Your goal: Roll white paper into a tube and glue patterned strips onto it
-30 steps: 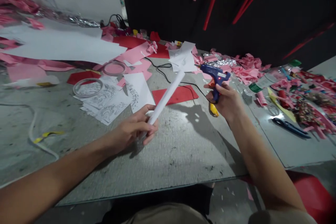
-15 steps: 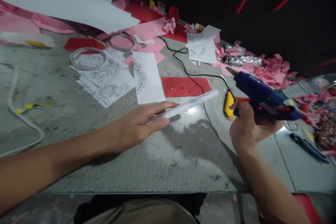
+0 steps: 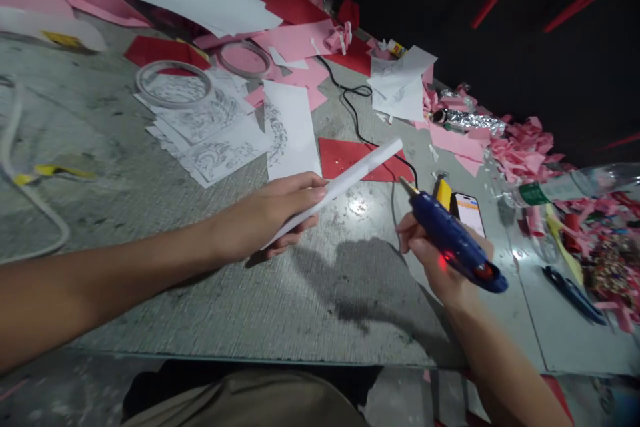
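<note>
Between the thumb and fingers of my left hand (image 3: 273,213) is a narrow strip of folded or rolled white paper (image 3: 357,172), slanting up to the right above the table. My right hand (image 3: 440,260) is wrapped round a dark blue hot glue gun (image 3: 450,233), whose red light glows. Its nozzle points up and left, a short way right of the paper and apart from it. A black cord (image 3: 356,117) runs back across the table. Behind the white paper lies a red paper rectangle (image 3: 340,157), partly covered by it.
Printed sheets (image 3: 210,153) and tape rolls (image 3: 175,85) lie left of centre. A yellow cutter (image 3: 443,192) and a phone (image 3: 469,213) sit just behind the glue gun. Pink scraps (image 3: 530,147), a plastic bottle (image 3: 575,183) and a dark blue tool (image 3: 574,295) are at right.
My right hand has brought the glue gun left and down, nozzle closer to the white paper. My left hand has turned the paper more upright, fingers now beneath it. The phone has come into sight.
</note>
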Available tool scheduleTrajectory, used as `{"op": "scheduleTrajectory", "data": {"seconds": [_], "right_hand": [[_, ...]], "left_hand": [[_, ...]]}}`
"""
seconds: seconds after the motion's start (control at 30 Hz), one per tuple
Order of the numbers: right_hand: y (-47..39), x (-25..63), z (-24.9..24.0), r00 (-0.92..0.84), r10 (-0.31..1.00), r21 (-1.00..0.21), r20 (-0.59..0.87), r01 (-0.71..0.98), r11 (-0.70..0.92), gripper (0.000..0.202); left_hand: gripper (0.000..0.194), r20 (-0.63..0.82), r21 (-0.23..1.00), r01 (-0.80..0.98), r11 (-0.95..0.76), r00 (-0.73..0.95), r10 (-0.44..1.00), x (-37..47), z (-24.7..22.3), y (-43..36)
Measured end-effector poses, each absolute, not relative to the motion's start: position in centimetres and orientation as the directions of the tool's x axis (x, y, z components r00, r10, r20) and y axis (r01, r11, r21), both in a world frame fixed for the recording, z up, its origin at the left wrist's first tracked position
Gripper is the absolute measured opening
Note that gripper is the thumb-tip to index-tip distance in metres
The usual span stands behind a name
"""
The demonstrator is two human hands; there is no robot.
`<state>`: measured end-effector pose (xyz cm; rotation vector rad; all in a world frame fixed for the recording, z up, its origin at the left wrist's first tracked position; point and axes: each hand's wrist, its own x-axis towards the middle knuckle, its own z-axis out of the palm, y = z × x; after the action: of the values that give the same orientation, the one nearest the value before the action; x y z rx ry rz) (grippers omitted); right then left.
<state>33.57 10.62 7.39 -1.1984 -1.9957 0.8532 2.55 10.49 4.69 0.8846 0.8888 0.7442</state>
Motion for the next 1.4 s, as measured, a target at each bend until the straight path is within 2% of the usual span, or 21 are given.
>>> {"op": "scheduleTrajectory", "data": {"seconds": [0.1, 0.33, 0.67, 0.9, 1.17, 1.4], "right_hand": [[9.9, 31.9, 7.9, -0.419, 0.881, -0.747, 0.22, 0.509, 0.428, 0.008], [9.8, 31.1, 7.2, -0.533, 0.811, -0.645, 0.24, 0.537, 0.543, 0.022], [9.6, 31.4, 6.9, -0.584, 0.772, -0.566, 0.252, 0.558, 0.607, 0.023], [9.7, 31.5, 6.8, -0.599, 0.753, -0.514, 0.271, 0.571, 0.64, 0.026], [9.8, 31.7, 6.9, -0.609, 0.751, -0.455, 0.254, 0.61, 0.649, 0.024], [9.9, 31.8, 7.4, -0.611, 0.759, -0.291, 0.224, 0.701, 0.65, 0.03]], "left_hand": [[0.032, -0.339, 0.878, -0.176, 0.445, 0.427, 0.838, 2.5, 4.7, 10.5], [0.045, -0.358, 0.901, -0.08, 0.427, 0.423, 0.833, 2.5, 4.6, 10.3], [0.033, -0.369, 0.929, 0.136, 0.345, 0.436, 0.821, 3.1, 6.8, 9.9], [0.035, -0.333, 0.943, 0.165, 0.29, 0.405, 0.852, 3.4, 7.2, 9.3], [0.04, -0.265, 0.963, 0.187, 0.196, 0.492, 0.829, 2.8, 6.7, 9.9], [0.035, -0.266, 0.962, 0.171, 0.21, 0.447, 0.854, 2.9, 6.5, 9.8]]}}
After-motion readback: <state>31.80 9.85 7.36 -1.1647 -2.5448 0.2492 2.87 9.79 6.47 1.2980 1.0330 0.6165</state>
